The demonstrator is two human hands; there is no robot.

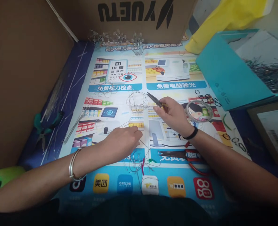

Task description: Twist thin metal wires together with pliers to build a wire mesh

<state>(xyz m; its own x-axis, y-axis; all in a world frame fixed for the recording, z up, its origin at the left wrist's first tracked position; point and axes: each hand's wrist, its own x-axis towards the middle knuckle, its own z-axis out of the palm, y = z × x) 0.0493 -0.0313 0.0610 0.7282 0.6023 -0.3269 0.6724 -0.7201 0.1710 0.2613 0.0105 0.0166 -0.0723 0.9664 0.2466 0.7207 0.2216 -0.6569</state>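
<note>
My right hand [173,114] grips a pair of needle-nose pliers [155,99] with dark jaws pointing up and left. Just left of their tips lies a round wire frame [137,101] on the printed poster sheet. My left hand [122,142] is closed over the sheet, fingertips pinched together; what sits between them is hidden. Thin straight wires [74,127] lie beyond its wrist. Below the left hand is a tangle of short wire pieces [136,161], some pink and green. Scissors [176,154] with red-orange handles rest under my right forearm.
A clear tape roll [188,114] and several black bands [208,96] lie to the right. A teal box [228,72] holds wire pieces. Green-handled pliers [43,131] lie at left. Wire ornaments [137,42] stand before a cardboard box [129,28]. Yellow plastic [221,18] is behind.
</note>
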